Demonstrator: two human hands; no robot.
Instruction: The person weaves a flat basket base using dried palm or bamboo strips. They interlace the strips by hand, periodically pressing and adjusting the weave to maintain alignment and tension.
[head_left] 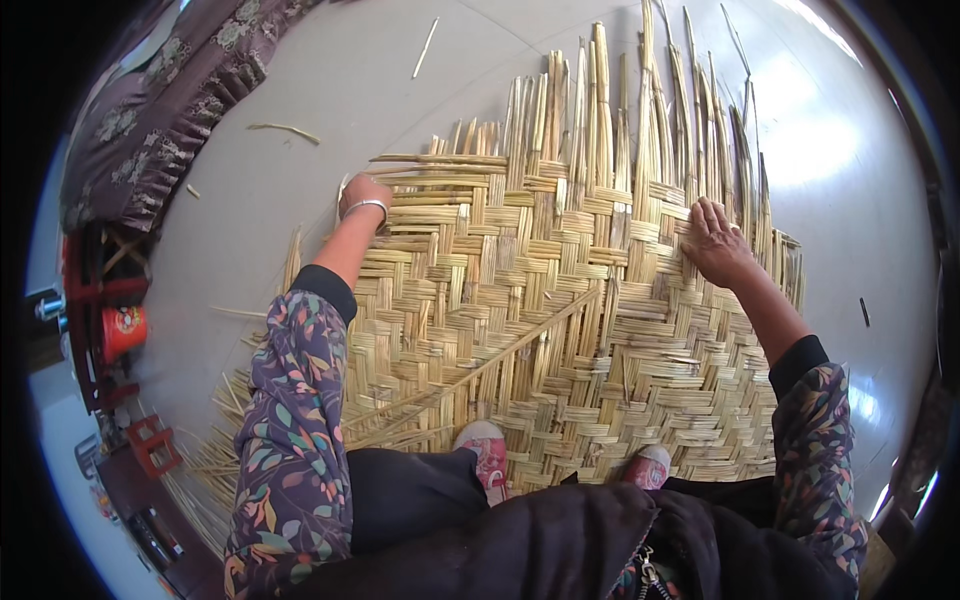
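Head view, landmark: the woven reed mat [480, 290]. It lies on the grey floor [370, 90] directly below the camera, spread between the two arms.

Left hand [368, 195]: at the mat's far left edge, beside the ends of the crosswise strips. Grip narrow, fingers curled in; I cannot tell whether a strip is inside it. A silver bracelet [366, 207] sits on that wrist.

Right hand [718, 243]: palm down on the right part of the mat, below the unwoven ends. Grip wide, with the fingers extended and laid close together. I note a ring [736, 228] on one finger.

Unwoven stalks [602, 100] stick out past the mat's far edge, uneven in length. A long loose strip [520, 340] lies diagonally over the weave, from the near left up to the middle. Two pink shoes [484, 455] are at the mat's near side.

Surroundings: more stalks [212, 465] fan out off the near left of the mat. Short pale offcuts [284, 130] are scattered beyond its far left; one dark piece [865, 312] lies to its right. Well left of the mat I log a red container [124, 328], a small red stool [152, 446] and, farther up, a floral cloth cover [190, 90].
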